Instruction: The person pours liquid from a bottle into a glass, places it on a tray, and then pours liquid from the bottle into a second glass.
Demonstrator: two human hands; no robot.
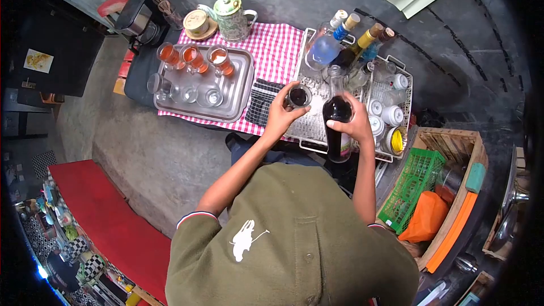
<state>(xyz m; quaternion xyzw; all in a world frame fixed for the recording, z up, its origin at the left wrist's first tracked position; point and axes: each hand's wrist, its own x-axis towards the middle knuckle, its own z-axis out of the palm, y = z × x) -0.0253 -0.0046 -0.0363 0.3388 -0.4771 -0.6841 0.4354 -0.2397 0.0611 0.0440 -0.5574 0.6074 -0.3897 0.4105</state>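
Observation:
My left hand (279,115) is closed round a small glass (298,96) with dark liquid in it. Beside it, my right hand (357,121) grips a clear bottle (336,110) partly filled with dark liquid. The bottle's neck points away from me, and a gap separates it from the glass. Both are above a silver metal tray or rack (310,119). To the left, a metal serving tray (241,88) carries three glass mugs of orange-red drink (192,56) in its back row and three clear glasses (209,96) in front.
Several corked bottles (362,42) stand at the back of the rack. White-lidded jars (391,115) fill a wire basket at right. A green patterned teapot (231,20) and a coffee maker (139,20) are behind the tray. A wooden crate (476,147) holds a green basket (412,184).

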